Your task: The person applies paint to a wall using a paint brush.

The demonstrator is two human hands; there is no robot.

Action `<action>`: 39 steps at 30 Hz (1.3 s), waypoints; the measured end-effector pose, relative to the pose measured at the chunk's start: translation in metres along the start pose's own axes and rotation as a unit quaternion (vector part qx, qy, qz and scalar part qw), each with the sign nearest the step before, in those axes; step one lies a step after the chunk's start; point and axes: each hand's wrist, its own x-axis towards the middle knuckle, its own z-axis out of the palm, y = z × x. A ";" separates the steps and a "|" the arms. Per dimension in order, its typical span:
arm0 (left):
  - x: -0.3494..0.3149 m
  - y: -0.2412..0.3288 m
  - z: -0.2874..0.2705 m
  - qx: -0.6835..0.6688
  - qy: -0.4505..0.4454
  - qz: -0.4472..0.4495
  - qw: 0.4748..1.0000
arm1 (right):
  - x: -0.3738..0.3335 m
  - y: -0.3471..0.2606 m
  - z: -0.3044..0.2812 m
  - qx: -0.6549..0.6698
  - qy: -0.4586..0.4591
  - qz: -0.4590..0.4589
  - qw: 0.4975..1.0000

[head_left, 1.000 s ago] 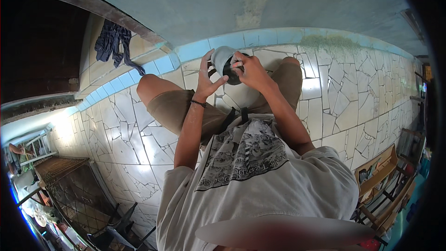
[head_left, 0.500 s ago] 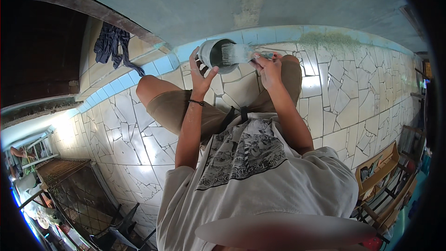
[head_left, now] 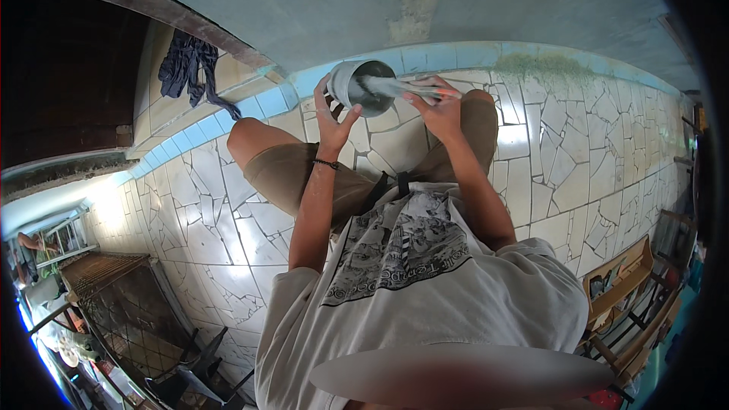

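Above the floor, between my knees and the wall, my left hand [head_left: 332, 118] grips a grey paint pot [head_left: 346, 80] by its side. The pot is tilted, with its dark mouth turned toward my right hand. My right hand [head_left: 440, 114] holds a paintbrush [head_left: 395, 87] by the handle. Its pale, paint-coated bristles reach into the pot's mouth, and the brush is seen nearly edge-on. Whether the bristles touch the inside wall I cannot tell. The level of paint in the pot is hidden.
A blue-grey wall [head_left: 326, 7] rises ahead, with light blue tiles [head_left: 425, 57] along its foot. Dark cloth [head_left: 186, 68] lies on a tiled step at the left. A wire-fronted cage [head_left: 125, 311] stands at lower left, a wooden tray [head_left: 619, 281] at lower right.
The brush has turned from showing its flat face to nearly edge-on, and its bristles remain at the pot's mouth. My right-hand fingers have shifted on the handle.
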 end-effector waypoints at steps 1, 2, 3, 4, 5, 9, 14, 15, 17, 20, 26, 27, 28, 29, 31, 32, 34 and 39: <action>0.002 -0.001 0.000 -0.011 -0.001 0.016 1.000 | 0.004 -0.012 -0.003 -0.147 -0.098 -0.111 0.978; 0.002 -0.001 0.001 -0.022 -0.004 0.032 0.999 | 0.011 -0.018 -0.001 -0.147 -0.094 -0.108 0.979; 0.002 -0.001 0.002 -0.021 -0.008 0.030 0.999 | 0.022 -0.021 0.005 -0.165 -0.174 -0.160 0.958; 0.001 0.001 0.003 -0.020 -0.015 0.035 0.999 | 0.031 -0.024 0.011 -0.181 -0.251 -0.209 0.928; 0.002 0.001 0.003 -0.019 -0.021 0.042 0.999 | 0.035 -0.029 0.019 -0.213 -0.293 -0.204 0.909; 0.001 -0.003 0.002 -0.001 -0.035 0.058 0.998 | 0.038 -0.017 0.042 -0.381 -0.342 -0.251 0.821; -0.001 -0.010 -0.003 0.026 -0.026 0.057 0.998 | 0.033 -0.001 0.045 -0.385 -0.336 -0.272 0.816; 0.000 -0.008 -0.003 0.023 -0.024 0.053 0.998 | 0.032 0.003 0.043 -0.391 -0.339 -0.284 0.807; -0.001 -0.004 -0.003 0.019 -0.027 0.045 0.998 | 0.028 0.008 0.041 -0.399 -0.340 -0.292 0.800; 0.001 -0.003 -0.005 0.003 -0.032 0.040 0.999 | 0.028 0.016 0.038 -0.398 -0.328 -0.324 0.793; 0.002 0.002 0.000 0.005 -0.012 0.052 0.999 | 0.027 0.016 0.026 -0.334 -0.298 -0.334 0.830; 0.001 0.003 0.001 -0.005 0.004 0.041 0.999 | 0.024 0.019 0.022 -0.255 -0.256 -0.292 0.886; 0.002 0.003 0.002 -0.015 0.019 0.030 0.999 | 0.020 0.021 0.019 -0.173 -0.212 -0.246 0.930; 0.003 0.003 0.002 -0.016 0.019 0.030 0.999 | 0.016 0.027 0.020 -0.174 -0.211 -0.247 0.930; 0.004 0.002 0.001 0.014 0.037 0.039 0.998 | 0.007 0.031 0.023 -0.111 -0.075 -0.191 0.972; 0.003 0.002 0.001 0.013 0.037 0.038 0.999 | 0.001 0.029 0.025 -0.112 -0.075 -0.190 0.973; 0.003 0.002 -0.002 0.014 0.041 0.024 0.999 | -0.009 0.025 0.034 0.158 0.145 0.080 0.973; -0.001 -0.002 -0.002 0.015 0.025 0.018 0.999 | -0.014 0.051 0.011 0.320 0.170 0.255 0.897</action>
